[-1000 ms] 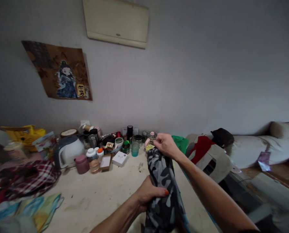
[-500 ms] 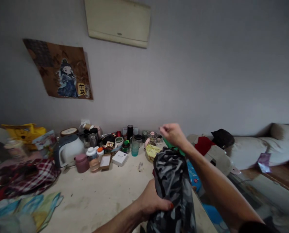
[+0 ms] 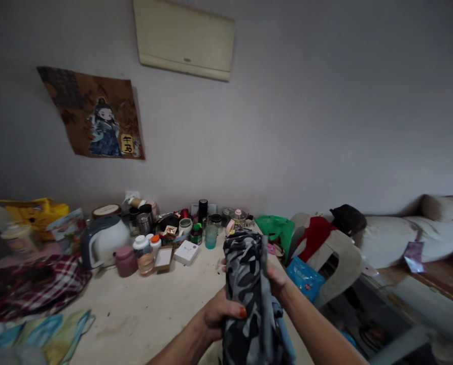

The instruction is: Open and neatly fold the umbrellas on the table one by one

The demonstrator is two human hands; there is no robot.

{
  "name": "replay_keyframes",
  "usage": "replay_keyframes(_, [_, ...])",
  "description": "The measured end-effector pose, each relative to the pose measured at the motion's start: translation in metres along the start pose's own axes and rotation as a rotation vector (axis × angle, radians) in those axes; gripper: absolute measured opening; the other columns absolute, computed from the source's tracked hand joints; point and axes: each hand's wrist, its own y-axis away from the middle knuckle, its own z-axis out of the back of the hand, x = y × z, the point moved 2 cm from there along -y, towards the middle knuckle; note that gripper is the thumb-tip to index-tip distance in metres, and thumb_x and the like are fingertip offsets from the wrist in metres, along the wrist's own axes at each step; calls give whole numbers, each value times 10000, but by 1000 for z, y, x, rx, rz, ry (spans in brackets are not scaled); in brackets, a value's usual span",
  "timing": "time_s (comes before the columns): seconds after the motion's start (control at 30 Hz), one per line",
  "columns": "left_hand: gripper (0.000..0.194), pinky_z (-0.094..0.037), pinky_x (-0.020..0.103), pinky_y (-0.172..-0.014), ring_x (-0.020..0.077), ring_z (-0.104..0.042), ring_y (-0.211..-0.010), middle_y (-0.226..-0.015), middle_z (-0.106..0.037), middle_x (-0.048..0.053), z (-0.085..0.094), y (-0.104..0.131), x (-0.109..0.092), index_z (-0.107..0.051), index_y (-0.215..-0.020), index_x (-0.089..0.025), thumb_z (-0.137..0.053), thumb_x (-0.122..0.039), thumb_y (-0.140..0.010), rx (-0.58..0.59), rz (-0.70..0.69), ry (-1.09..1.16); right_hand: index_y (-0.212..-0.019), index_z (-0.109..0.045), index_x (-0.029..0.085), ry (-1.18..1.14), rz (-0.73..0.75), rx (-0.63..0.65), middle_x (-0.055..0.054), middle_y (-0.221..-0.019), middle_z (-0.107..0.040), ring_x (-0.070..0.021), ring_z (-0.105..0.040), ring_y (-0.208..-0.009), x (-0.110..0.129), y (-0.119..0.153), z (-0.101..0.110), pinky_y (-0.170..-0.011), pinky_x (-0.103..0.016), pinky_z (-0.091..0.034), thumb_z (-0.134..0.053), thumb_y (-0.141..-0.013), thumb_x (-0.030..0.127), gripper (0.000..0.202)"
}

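Upright in front of me is a long, rounded bundle of grey and black camouflage cloth point(image 3: 245, 284), crumpled at its top end. Whether it is a bag or a rolled garment I cannot tell. My left hand point(image 3: 222, 314) grips its left side, the thumb with a red nail lying across the front. On the other side, my right hand point(image 3: 276, 280) is closed around the upper right part, most of its fingers hidden behind the cloth. Some blue-grey fabric point(image 3: 281, 319) shows at the lower right of the bundle.
Along the wall, the table point(image 3: 165, 309) bears a kettle point(image 3: 110, 238), a pink jar point(image 3: 126, 260), a white box point(image 3: 186, 252) and a teal glass point(image 3: 211, 236). A plaid cloth point(image 3: 59, 281) lies left. Beyond the right edge are a green bag point(image 3: 277, 227), a blue packet point(image 3: 305, 276) and a chair point(image 3: 342, 261).
My right hand has come down from above the bundle's top to its right side. The bundle has shifted left, uncovering the green bag. My left hand keeps its hold.
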Motion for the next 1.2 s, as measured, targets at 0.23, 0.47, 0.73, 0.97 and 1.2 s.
replay_keyframes(0.23, [431, -512, 268, -588, 196, -661, -599, -708, -718, 100, -2, 4, 6, -708, -870, -73, -799, -287, -508, -40, 62, 15, -923, -658, 166, -39, -120, 217, -43, -750, -722, -265, -688, -746, 20, 7, -31, -672, -373, -551, -838, -424, 220, 533])
replay_keyframes(0.47, [318, -518, 301, -716, 188, -654, -704, -802, -730, 75, -22, -2, -7, -702, -902, -99, -757, -198, -605, -497, -79, -370, -1079, -589, 203, 426, 184, -420, -65, -1113, -676, -249, -615, -1040, 27, 3, -53, -975, -397, -457, -802, -450, 150, 666])
replay_keyframes(0.73, [594, -488, 247, -594, 134, -601, -567, -741, -689, 73, -2, 12, 5, -673, -1000, -94, -843, -326, -480, -80, 83, -56, -939, -653, 192, -136, 107, -382, -13, -771, -718, -232, -667, -681, 15, -6, -34, -690, -377, -558, -792, -445, 209, 513])
replay_keyframes(0.97, [363, -468, 307, -761, 245, -607, -859, -835, -671, 69, 6, -1, 9, -651, -934, -159, -764, -272, -607, -564, -242, -600, -992, -664, 188, 42, 235, -575, -32, -848, -730, -231, -671, -774, 5, -11, -32, -735, -364, -553, -834, -497, 258, 528])
replay_keyframes(1.2, [586, -461, 267, -633, 215, -638, -778, -913, -665, 81, 7, -3, 0, -596, -1080, -175, -817, -288, -549, -387, -131, -533, -927, -670, 195, -194, 223, -575, 3, -717, -715, -203, -660, -625, 5, -17, -11, -615, -333, -561, -846, -460, 253, 503])
